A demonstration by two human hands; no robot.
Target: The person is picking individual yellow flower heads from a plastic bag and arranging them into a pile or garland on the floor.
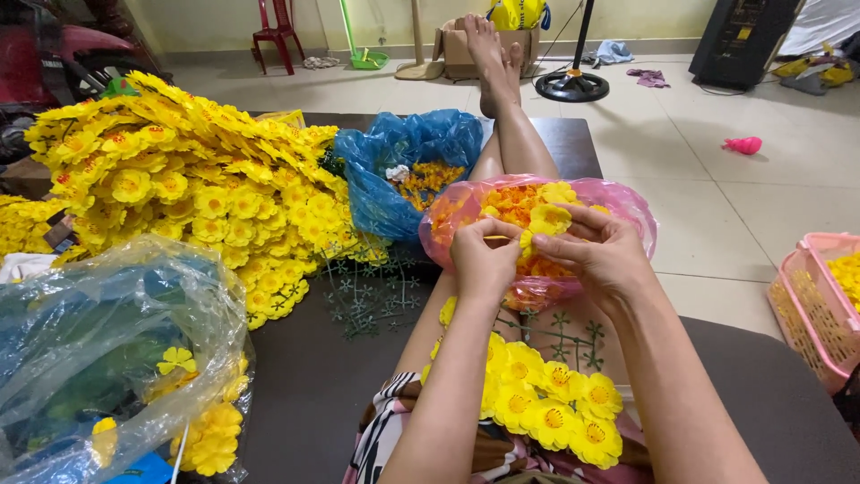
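Yellow flower spray (546, 403) lies across the lap, nearest us. Both hands over the pink bag (627, 211): left hand (484, 260) and right hand (596, 251) pinch one yellow flower (542, 224), face tilted up-left, its thin stem roughly level, running left.

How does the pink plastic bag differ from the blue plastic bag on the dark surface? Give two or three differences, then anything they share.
The pink bag lies on the person's legs, under the left hand and right hand; the blue bag sits beside them, untouched. The pink bag holds yellow and orange pieces; the blue bag shows mostly orange ones plus something white. Both are thin, see-through and open at the top.
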